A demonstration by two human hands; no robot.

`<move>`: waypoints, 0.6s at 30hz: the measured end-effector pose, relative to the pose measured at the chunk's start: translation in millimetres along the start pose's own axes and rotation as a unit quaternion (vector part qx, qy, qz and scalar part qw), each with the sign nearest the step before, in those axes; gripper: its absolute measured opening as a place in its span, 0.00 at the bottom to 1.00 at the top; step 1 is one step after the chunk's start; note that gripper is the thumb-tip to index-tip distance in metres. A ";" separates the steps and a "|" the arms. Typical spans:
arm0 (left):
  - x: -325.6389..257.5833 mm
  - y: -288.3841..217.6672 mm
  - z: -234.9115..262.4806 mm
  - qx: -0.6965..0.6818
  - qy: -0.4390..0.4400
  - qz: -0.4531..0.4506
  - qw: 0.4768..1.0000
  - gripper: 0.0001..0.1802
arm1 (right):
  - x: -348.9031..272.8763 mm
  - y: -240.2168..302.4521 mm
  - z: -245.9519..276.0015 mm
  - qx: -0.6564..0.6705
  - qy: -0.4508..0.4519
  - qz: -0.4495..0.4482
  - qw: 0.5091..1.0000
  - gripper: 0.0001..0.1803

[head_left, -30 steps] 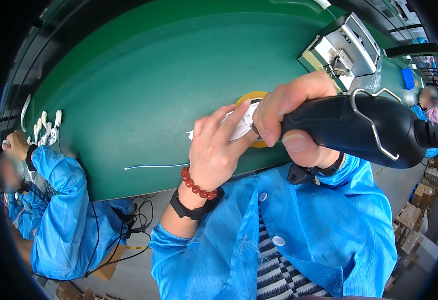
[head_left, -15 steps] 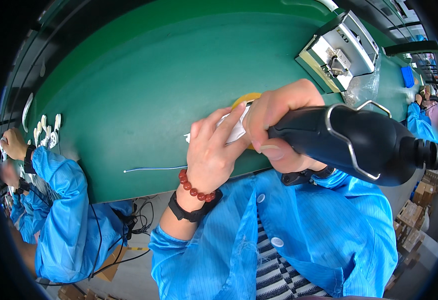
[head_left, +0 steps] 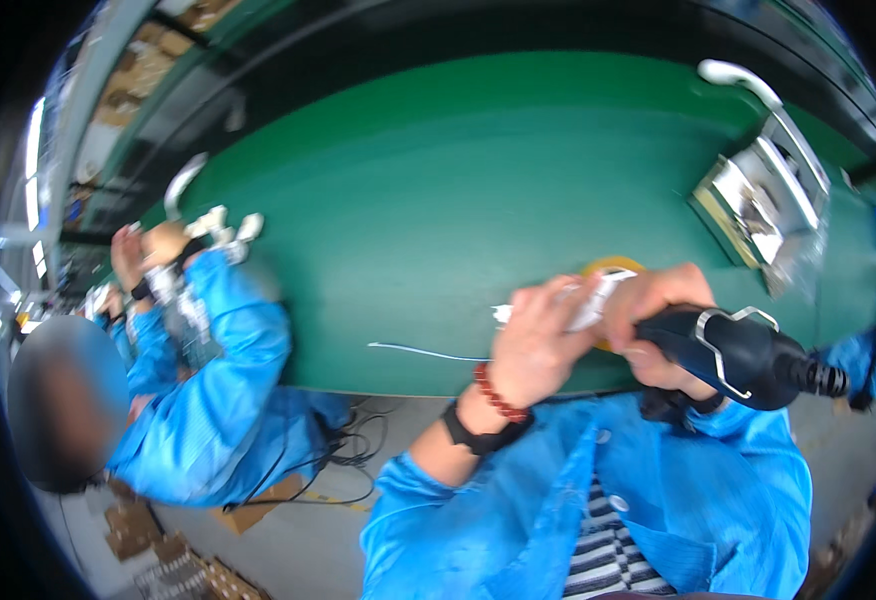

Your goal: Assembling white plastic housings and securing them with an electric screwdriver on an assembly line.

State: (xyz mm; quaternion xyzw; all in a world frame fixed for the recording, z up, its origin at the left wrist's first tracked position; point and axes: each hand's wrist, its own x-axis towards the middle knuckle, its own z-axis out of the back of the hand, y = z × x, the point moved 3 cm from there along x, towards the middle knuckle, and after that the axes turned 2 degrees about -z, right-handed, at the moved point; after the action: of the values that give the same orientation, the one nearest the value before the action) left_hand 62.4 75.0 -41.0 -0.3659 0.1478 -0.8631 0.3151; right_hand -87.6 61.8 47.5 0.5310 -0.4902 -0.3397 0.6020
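Observation:
My right hand [head_left: 658, 300] is wrapped round a black electric screwdriver [head_left: 748, 362] with a wire hanging loop and a ribbed cord end. Its tip is hidden behind my fingers. My left hand [head_left: 538, 340] lies just left of it, fingers closed over a white part [head_left: 596, 305] that is mostly covered. Beneath the part shows a yellow ring [head_left: 613, 264] on the green table [head_left: 408, 220]. A thin pale blue cable [head_left: 428, 351] runs leftward across the table from beside my left wrist.
A white and black boxy device [head_left: 768, 200] with a clear plastic bag [head_left: 800, 262] beside it stands at the far right. On the left a co-worker in a blue sleeve [head_left: 243, 330] handles several white parts [head_left: 228, 230]. Black cables [head_left: 358, 450] hang below the table edge.
The whole view has shifted, so the table and hands appear farther right and lower, and more of the co-worker shows. Both my hands keep their hold.

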 end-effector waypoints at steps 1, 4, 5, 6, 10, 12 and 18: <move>3.5 -3.6 1.4 -0.005 0.009 0.001 1.000 0.12 | -4.9 -2.4 5.8 -0.015 0.028 0.019 0.999 0.11; 6.0 -9.7 -2.3 -0.012 -0.001 -0.016 1.000 0.12 | -21.2 -9.9 5.6 0.048 -0.006 0.068 0.996 0.16; 4.9 -11.4 -2.8 -0.012 -0.008 -0.012 1.000 0.13 | -23.0 -8.8 6.0 0.049 0.012 0.082 0.995 0.19; 6.4 -13.1 -6.3 -0.020 -0.016 -0.012 1.000 0.14 | -24.0 -6.9 11.3 0.042 0.026 0.096 0.994 0.21; 3.6 -20.5 -9.6 0.004 -0.037 -0.010 0.999 0.18 | -27.8 2.9 41.2 0.105 -0.028 0.216 0.970 0.22; 4.3 -24.4 -6.7 -0.029 -0.017 0.025 0.999 0.23 | -28.4 2.9 65.4 0.053 -0.089 0.249 0.963 0.21; 6.1 -19.6 9.4 -0.022 0.062 0.073 0.995 0.36 | -65.9 -63.1 136.3 -0.045 -0.239 0.099 0.965 0.11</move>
State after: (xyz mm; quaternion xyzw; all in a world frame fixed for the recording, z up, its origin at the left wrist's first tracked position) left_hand 57.3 85.6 -21.7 -0.3064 0.2129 -0.8553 0.3596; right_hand -229.2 68.4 -35.1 0.3554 -0.6544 -0.4172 0.5209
